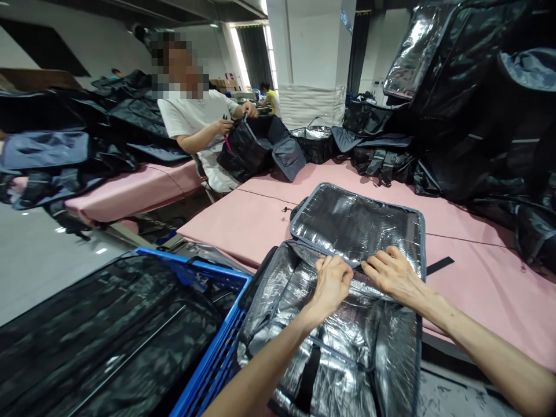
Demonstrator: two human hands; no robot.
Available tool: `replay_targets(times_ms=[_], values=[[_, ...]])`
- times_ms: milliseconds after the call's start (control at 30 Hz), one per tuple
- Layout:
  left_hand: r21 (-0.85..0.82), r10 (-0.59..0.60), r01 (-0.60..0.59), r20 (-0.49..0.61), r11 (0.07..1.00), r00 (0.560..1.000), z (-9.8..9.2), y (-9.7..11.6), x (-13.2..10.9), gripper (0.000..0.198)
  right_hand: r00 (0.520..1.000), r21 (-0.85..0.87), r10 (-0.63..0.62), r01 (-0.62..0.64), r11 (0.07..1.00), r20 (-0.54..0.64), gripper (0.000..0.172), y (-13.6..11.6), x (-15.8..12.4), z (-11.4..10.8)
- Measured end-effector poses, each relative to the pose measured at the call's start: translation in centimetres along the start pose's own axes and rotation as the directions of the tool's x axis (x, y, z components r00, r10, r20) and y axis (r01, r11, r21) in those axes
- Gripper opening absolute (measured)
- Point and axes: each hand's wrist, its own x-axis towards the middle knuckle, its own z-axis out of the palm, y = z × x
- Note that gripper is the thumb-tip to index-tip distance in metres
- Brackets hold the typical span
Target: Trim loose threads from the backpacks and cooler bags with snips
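Note:
An insulated bag (299, 347) with a silver foil lining lies open in front of me. Its lid (356, 223), also foil-lined and edged in grey binding, is folded back onto the pink table. My left hand (330, 281) has its fingers closed on the bag's edge near the lid hinge. Just to the right, my right hand (393, 272) pinches the same edge where the lid joins the body. The fingertips of both hands are partly hidden, and the two hands are a little apart.
At left stands a blue plastic crate (234, 289) with a dark camouflage bag (108, 336) on it. A co-worker (195, 116) across the pink table (234, 208) handles another bag (247, 145). More black bags (478, 133) are piled high at right. A black strap (441, 265) lies beside the lid.

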Motion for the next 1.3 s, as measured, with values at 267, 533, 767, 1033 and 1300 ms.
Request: replay_targets(times_ms=[267, 533, 767, 1033, 1300], values=[[0.053, 0.144, -0.153, 0.144, 0.987, 0.979, -8.6, -6.3, 1.3, 0.014, 0.984, 0.2, 0.176, -0.175, 0.964, 0.013, 0.015, 1.3, -0.8, 0.0], [0.304, 0.09, -0.018, -0.227, 0.953, 0.97, -5.5, -7.6, 0.6, 0.01, 0.991, 0.082, 0.024, -0.013, 0.997, -0.131, 0.019, -1.5, 6.1, 1.0], [0.304, 0.072, 0.005, -0.241, 0.953, 0.968, -5.8, -7.9, 1.9, 0.013, 0.991, -0.026, -0.087, 0.085, 0.996, -0.106, 0.021, -1.7, 9.1, 2.7], [0.316, 0.039, -0.017, -0.063, 0.949, 0.997, -7.1, -8.3, 4.1, 0.021, 0.995, 0.167, -0.014, -0.003, 0.986, 0.103, 0.016, -0.3, 9.6, 3.0], [0.295, -0.039, 0.013, 0.085, 0.955, 0.996, -7.9, -8.5, 6.4, 0.019, 0.943, 0.315, 0.197, -0.279, 0.907, 0.269, 0.017, 0.1, 9.8, 2.9]])
